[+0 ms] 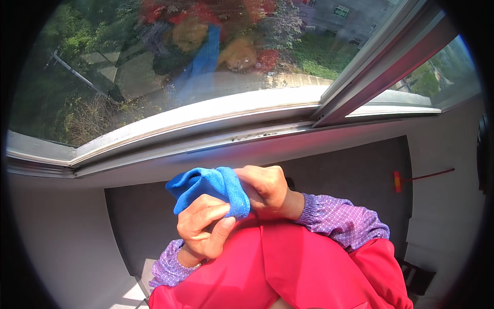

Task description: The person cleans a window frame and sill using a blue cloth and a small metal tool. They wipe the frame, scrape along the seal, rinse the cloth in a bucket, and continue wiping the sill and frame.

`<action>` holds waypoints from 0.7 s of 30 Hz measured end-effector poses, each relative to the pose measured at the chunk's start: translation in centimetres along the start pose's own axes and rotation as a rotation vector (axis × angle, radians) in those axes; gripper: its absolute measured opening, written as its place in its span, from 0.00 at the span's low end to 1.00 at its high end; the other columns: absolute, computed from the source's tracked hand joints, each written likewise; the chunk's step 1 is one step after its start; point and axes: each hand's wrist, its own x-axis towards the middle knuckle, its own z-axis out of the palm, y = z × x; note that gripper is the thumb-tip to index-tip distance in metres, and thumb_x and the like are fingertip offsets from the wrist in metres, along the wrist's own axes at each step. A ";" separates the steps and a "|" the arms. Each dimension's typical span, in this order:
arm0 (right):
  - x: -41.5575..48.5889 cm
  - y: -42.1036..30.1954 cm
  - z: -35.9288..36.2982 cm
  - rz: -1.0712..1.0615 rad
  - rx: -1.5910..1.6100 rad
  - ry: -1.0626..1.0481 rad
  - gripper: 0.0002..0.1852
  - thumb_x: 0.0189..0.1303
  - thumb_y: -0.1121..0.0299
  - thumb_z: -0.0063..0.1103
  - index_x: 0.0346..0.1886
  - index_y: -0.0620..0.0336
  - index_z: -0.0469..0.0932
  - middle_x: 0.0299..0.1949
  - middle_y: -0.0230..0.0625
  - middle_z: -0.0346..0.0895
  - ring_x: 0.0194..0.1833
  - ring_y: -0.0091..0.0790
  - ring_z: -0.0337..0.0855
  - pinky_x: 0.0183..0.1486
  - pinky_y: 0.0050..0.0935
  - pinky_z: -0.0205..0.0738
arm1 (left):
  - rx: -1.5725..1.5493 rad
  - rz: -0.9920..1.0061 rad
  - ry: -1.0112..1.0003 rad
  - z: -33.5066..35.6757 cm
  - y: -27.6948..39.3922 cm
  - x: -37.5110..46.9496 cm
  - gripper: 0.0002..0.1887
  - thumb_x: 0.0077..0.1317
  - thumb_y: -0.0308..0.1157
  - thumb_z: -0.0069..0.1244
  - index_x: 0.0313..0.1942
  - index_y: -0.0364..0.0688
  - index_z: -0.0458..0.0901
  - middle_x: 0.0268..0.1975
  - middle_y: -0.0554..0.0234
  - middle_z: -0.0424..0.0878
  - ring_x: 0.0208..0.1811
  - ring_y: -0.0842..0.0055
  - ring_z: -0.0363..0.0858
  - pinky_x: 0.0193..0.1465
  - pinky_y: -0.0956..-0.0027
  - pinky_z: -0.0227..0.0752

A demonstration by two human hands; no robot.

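A bunched, folded blue cloth (208, 185) is held up in front of my chest, close to the window. My left hand (204, 228) pinches its near lower edge between thumb and fingers. At the cloth's right side, my right hand (268, 189) grips it with curled fingers, some of them hidden. Just beyond the hands runs the window's sliding track (247, 135), with dark dirt specks in it. Both forearms wear purple patterned sleeves over a red garment.
A large window pane (127, 73) with reflections rises ahead, beside an upright metal window frame (382, 58) at the right. A red-and-yellow broom (398, 182) with a red handle is at the right, and a dark piece of furniture (418, 276) stands at the lower right.
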 end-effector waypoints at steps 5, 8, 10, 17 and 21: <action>-2.1 0.5 -3.2 0.061 0.004 -0.097 0.07 0.59 0.78 0.65 0.40 0.62 0.83 0.28 0.44 0.82 0.28 0.46 0.85 0.28 0.34 0.77 | -0.022 -0.066 0.002 1.3 1.5 -0.4 0.09 0.58 0.19 0.60 0.40 0.29 0.85 0.32 0.51 0.84 0.31 0.69 0.83 0.34 0.72 0.76; -3.5 1.1 -5.1 0.053 -0.010 -0.115 0.06 0.60 0.79 0.64 0.40 0.63 0.83 0.26 0.43 0.80 0.25 0.44 0.83 0.26 0.32 0.73 | -0.085 -0.091 0.041 2.6 1.2 -0.8 0.07 0.60 0.19 0.59 0.40 0.28 0.85 0.32 0.52 0.84 0.31 0.70 0.83 0.35 0.72 0.76; -4.6 1.6 -6.4 0.073 -0.017 -0.107 0.06 0.59 0.81 0.64 0.39 0.63 0.82 0.25 0.42 0.78 0.23 0.41 0.81 0.25 0.30 0.71 | -0.109 -0.134 0.058 3.6 1.0 -0.9 0.06 0.61 0.20 0.58 0.39 0.28 0.85 0.31 0.53 0.84 0.29 0.73 0.81 0.32 0.73 0.73; -4.8 2.6 -12.9 -0.032 -0.158 -0.019 0.07 0.59 0.84 0.62 0.40 0.67 0.80 0.27 0.45 0.80 0.23 0.41 0.82 0.27 0.28 0.73 | -0.258 -0.245 0.069 8.6 0.8 1.0 0.07 0.66 0.23 0.55 0.43 0.30 0.85 0.32 0.56 0.82 0.30 0.75 0.79 0.34 0.72 0.71; -5.8 4.1 -13.7 -0.004 -0.170 0.000 0.09 0.57 0.87 0.59 0.40 0.66 0.79 0.25 0.43 0.77 0.22 0.42 0.81 0.27 0.29 0.72 | -0.258 -0.133 -0.002 11.8 0.4 4.2 0.10 0.67 0.23 0.56 0.47 0.28 0.84 0.33 0.53 0.82 0.31 0.71 0.79 0.34 0.71 0.71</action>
